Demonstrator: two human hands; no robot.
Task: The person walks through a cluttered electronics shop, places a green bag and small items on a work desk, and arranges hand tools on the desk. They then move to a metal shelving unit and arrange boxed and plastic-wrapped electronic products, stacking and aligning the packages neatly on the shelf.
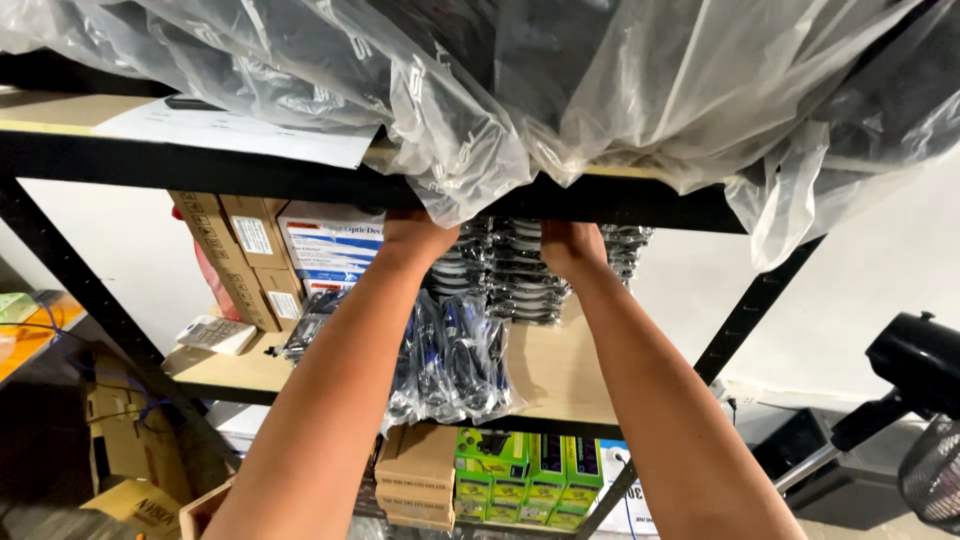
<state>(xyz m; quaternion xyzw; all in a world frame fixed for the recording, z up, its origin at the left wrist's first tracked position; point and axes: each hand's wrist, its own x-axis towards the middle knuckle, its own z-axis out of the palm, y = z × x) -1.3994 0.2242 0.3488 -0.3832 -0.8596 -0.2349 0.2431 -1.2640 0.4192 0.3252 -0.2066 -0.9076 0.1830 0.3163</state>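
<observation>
I have both arms raised to the black-framed shelf (300, 180). My left hand (415, 238) and right hand (570, 245) reach up under the heap of clear plastic bags (470, 110) on its top board; the bags hide my fingers, so I cannot tell either grip. Behind the hands, stacked bagged cables (520, 280) sit on the middle shelf, brown cartons (240, 260) to their left.

I can't see the fingers of my left hand (415, 238) or right hand (570, 243); both vanish behind the shelf edge (620, 198) and the clear plastic bags (470, 150). The top edge crops the bags, and the fan (925, 400) runs off right.
</observation>
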